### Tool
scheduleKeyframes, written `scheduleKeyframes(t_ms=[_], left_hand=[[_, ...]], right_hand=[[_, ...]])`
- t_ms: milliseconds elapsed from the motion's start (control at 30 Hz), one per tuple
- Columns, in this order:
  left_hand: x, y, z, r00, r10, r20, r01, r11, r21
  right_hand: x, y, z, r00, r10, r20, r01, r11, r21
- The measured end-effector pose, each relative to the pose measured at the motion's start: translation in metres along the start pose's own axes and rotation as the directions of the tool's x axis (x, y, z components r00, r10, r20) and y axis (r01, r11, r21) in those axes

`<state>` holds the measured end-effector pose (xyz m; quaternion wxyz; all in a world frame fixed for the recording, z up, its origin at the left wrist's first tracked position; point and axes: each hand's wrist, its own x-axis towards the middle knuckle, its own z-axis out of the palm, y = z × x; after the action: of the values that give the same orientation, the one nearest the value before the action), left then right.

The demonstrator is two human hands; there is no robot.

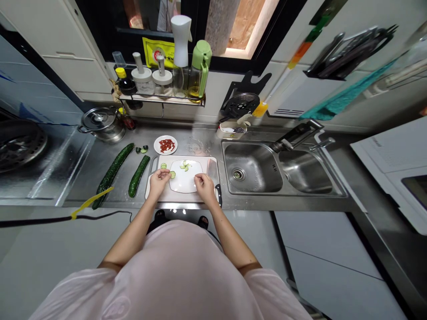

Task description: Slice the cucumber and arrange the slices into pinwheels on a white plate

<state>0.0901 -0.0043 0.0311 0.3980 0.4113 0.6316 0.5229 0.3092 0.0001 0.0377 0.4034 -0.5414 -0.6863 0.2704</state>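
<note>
My left hand [159,181] pinches a round cucumber slice [172,174] over the left edge of a white square plate [183,183]. My right hand [204,186] is closed at the plate's right edge; whatever its fingertips may hold is too small to make out. Near the plate's far rim, thin cucumber pieces [185,166] lie fanned out. The plate rests on a cutting board [156,195]. More slices [163,166] sit on the board just beyond my left hand. A knife with a black handle [219,194] lies at the board's right side.
Two cucumbers [115,171] [138,176] and cut ends [142,150] lie on the left. Behind the board is a small plate of red pieces [166,145]. A steel pot [102,123] stands back left, a double sink [253,169] to the right, and a bottle shelf [163,98] above.
</note>
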Motion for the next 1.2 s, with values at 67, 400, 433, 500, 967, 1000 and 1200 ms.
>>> scheduleKeyframes(t_ms=[67,400,433,500,967,1000,1200], left_hand=[[-0.004,0.021,0.004,0.996,0.065,0.055,-0.064,0.998,-0.02],[-0.023,0.109,0.013,0.903,0.38,0.2,-0.412,0.899,0.15],[-0.024,0.115,0.013,0.887,0.411,0.212,-0.449,0.875,0.183],[-0.026,0.124,0.014,0.857,0.462,0.228,-0.509,0.826,0.24],[-0.037,0.11,0.026,0.974,0.139,0.18,-0.129,0.989,-0.066],[-0.038,0.109,0.027,0.968,0.046,0.248,-0.019,0.994,-0.111],[-0.036,0.113,0.037,0.713,-0.265,0.649,0.492,0.849,-0.195]], right_hand=[[0.008,-0.016,-0.004,1.0,-0.031,-0.006,0.031,0.999,0.026],[0.033,-0.081,-0.039,0.953,-0.289,0.087,0.283,0.956,0.069],[0.034,-0.084,-0.041,0.949,-0.302,0.091,0.297,0.953,0.056],[0.035,-0.088,-0.045,0.942,-0.32,0.101,0.318,0.948,0.031],[0.04,-0.084,-0.055,0.952,-0.306,-0.011,0.306,0.951,0.051],[0.04,-0.084,-0.057,0.951,-0.308,-0.019,0.309,0.95,0.049],[0.041,-0.083,-0.063,0.942,-0.335,-0.002,0.335,0.942,0.017]])
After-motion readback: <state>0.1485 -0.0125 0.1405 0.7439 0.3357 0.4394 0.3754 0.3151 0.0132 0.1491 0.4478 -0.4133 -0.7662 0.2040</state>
